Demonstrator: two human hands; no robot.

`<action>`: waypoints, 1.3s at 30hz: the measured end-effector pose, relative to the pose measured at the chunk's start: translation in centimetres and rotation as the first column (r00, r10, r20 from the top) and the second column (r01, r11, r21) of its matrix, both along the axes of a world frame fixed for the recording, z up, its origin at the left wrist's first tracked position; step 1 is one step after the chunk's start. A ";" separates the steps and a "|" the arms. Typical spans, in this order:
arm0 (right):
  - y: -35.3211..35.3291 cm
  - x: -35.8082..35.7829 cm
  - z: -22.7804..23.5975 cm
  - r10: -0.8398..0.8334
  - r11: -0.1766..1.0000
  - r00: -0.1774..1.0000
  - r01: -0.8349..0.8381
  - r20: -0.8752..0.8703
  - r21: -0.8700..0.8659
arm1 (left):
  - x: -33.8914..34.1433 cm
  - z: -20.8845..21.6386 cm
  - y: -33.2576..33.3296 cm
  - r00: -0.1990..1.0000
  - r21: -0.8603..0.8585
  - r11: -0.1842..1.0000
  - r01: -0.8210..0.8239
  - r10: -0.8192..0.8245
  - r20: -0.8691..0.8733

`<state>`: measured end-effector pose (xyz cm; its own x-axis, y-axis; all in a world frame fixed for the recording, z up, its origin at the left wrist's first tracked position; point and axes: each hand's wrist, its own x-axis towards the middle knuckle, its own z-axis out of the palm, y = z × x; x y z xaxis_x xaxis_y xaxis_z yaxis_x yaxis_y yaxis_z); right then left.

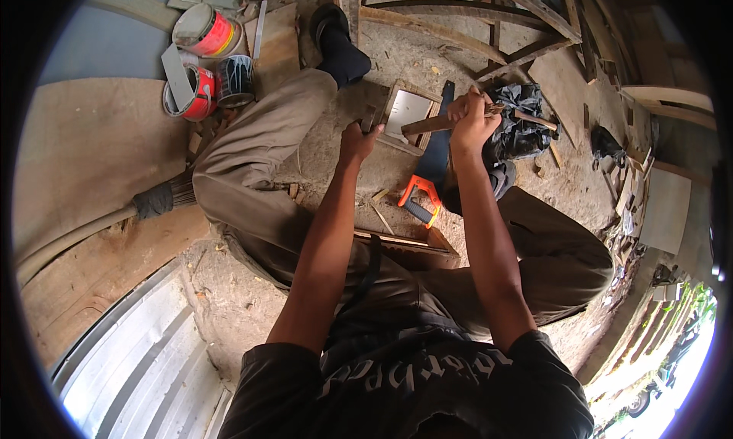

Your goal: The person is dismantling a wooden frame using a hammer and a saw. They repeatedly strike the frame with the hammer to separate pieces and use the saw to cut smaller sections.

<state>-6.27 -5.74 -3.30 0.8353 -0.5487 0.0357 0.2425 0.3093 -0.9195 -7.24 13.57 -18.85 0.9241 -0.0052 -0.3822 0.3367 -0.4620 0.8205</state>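
My right hand (472,126) is closed round a rough brown piece of wood (429,125), which points left across a small wooden frame (395,112). A white panel (411,111) shows inside that frame on the floor. At the frame's left side my left hand (357,143) is closed, with a small dark thing at its fingers that I cannot make out. Under the wood lies a handsaw (435,160), its orange and black handle (418,201) towards me. A black plastic bag (518,137) sits just right of my right hand, with a wooden stick (536,120) on it.
Paint cans (205,30) stand at the far left. A broom (164,198) lies beside my left leg. Wooden trusswork (458,15) stretches across the back. Between my legs rests a wooden box-like piece (412,248). Scraps litter the right edge near a pale board (666,210).
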 end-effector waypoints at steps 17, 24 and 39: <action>-8.1 0.0 -5.1 -0.257 0.911 0.956 0.288 -0.140 0.295 | -0.3 0.0 -0.5 0.999 0.091 0.995 -0.030 0.027 0.034; -10.8 -1.3 -6.6 -0.268 0.876 0.870 0.399 -0.414 0.270 | -0.2 -0.4 -0.1 1.000 0.028 1.000 0.006 -0.007 0.011; -13.6 -1.3 -8.2 -0.026 0.946 0.860 0.186 -0.510 0.266 | -0.3 0.2 -0.7 0.999 0.105 0.994 0.032 -0.035 0.024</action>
<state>-7.59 -19.35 -11.53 0.6327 -0.5520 -0.5432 -0.1716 0.5840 -0.7934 -7.55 12.87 -18.60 0.9338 0.0026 -0.3579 0.2987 -0.5564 0.7754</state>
